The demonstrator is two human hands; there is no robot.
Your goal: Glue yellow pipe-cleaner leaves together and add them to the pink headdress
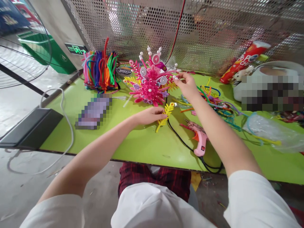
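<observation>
My left hand (152,115) is closed on a yellow feathery leaf piece (168,111), held low over the green table. Behind it stands a pink flower ornament (150,90) with pearl-tipped stalks, beaded ovals and yellow leaves at its sides. At the ornament's right edge, my right hand (186,83) pinches a white pearl piece (175,78) between thumb and finger. A pink glue gun (200,139) lies to the right, its black cord crossing the table.
Bundled pipe cleaners (99,71), a blurred phone-like item (95,111) and a dark box (30,126) with a white cable are on the left. Loose pipe cleaners (220,107), a plastic bag (275,131) and a red can (245,60) lie right. Perforated metal (133,25) stands behind.
</observation>
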